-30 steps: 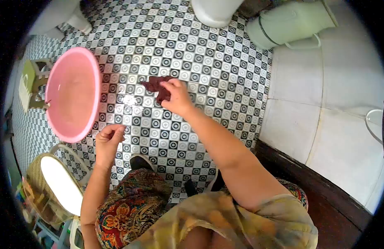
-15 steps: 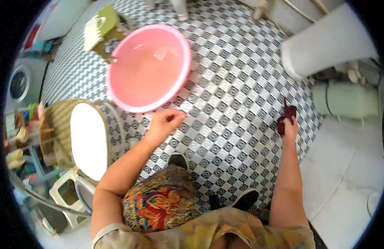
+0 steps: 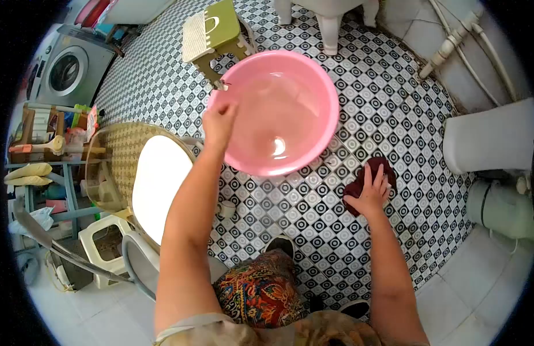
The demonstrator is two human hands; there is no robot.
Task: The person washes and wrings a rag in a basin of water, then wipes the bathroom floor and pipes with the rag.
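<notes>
My right hand (image 3: 371,193) is on a crumpled dark red cloth (image 3: 388,167) on the patterned floor, fingers spread over it and thumb at its near-left edge. My left hand (image 3: 219,127), fingers curled in, is at the left rim of a large pink basin (image 3: 330,130). Whether those fingers touch the rim or hold something is hidden. Cloudy water (image 3: 267,115) fills part of the basin, with a bright reflection near the front.
A green and cream step stool (image 3: 223,29) stands against the basin's far-left side. On my left are an oval white-topped seat (image 3: 163,184), a white stool (image 3: 102,248) and a washing machine (image 3: 70,72). A white pedestal (image 3: 489,138) and pipes (image 3: 451,46) line the right.
My view has shifted, moving the basin rightward in the picture. My left hand has gone forward to the basin's left rim. The cloth now lies spread under my right hand, closer to the basin.
</notes>
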